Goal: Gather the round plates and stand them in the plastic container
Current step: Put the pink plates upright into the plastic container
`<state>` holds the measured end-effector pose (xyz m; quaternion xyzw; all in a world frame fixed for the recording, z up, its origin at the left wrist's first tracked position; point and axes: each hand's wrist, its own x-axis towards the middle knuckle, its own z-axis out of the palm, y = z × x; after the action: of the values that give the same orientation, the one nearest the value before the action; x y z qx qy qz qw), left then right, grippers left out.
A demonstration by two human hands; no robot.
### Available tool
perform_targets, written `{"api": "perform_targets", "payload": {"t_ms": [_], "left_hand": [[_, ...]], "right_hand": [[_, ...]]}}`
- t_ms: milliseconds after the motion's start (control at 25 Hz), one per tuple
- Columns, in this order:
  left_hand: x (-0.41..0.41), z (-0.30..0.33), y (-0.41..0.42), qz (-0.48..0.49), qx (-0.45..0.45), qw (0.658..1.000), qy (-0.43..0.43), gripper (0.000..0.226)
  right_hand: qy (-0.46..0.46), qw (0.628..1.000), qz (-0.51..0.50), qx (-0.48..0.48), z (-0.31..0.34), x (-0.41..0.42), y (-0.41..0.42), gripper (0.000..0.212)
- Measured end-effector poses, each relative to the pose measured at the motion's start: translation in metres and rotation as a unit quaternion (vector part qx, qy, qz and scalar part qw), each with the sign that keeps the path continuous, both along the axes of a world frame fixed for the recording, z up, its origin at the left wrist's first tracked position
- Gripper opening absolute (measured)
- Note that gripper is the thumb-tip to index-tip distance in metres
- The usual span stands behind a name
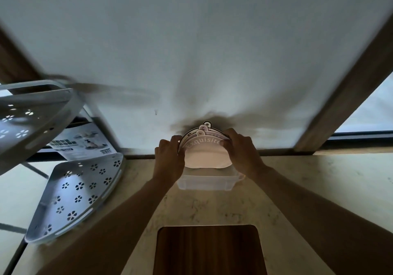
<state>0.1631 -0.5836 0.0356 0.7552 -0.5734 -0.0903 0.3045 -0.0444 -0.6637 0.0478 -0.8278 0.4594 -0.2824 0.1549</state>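
Clear plastic, thin-walled and light-looking: that is the plastic container (205, 182), sitting on the pale marbled counter (297, 189) close to the back wall. All places below are given from it.

Standing on edge in its far part is a bunch of round plates (207, 154), several deep, their hanging tabs poking up at the top; the nearest face reads "Exquisite". Their lower edges look to be down inside the container, though the wall hides just where they rest. The left hand (170, 157) is closed around the left rim of the bunch, fingers curled over the edge. The right hand (241, 147) is closed on the right rim, thumb pressed to the front plate. Between them they press the plates together.

Left of the container stands a perforated grey metal rack (74, 194) with a printed card (85, 142) behind it. Nearer the person than the container lies a dark wooden board (207, 251).

The risk, as I judge it, lies in letting go. The near part of the container looks empty, so unsupported plates could slide at the foot and fan forward. A light container might also tip or skid under that uneven load. Releasing one side first could let the bunch splay.
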Motion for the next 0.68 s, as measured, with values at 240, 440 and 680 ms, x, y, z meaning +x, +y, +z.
{"api": "perform_targets", "payload": {"t_ms": [240,440,680], "left_hand": [[-0.001,-0.005,0.000,-0.018,-0.003,0.998,-0.061,0.029],[-0.001,-0.007,0.001,-0.029,-0.009,0.997,-0.072,0.040],[-0.006,-0.002,0.004,-0.052,-0.112,0.986,-0.111,0.027]], "right_hand": [[0.019,0.999,0.005,-0.028,-0.017,0.001,0.007,0.020],[-0.011,0.999,-0.015,-0.051,-0.016,0.005,0.007,0.014],[-0.014,0.998,-0.010,-0.068,-0.016,0.004,0.009,0.016]]}}
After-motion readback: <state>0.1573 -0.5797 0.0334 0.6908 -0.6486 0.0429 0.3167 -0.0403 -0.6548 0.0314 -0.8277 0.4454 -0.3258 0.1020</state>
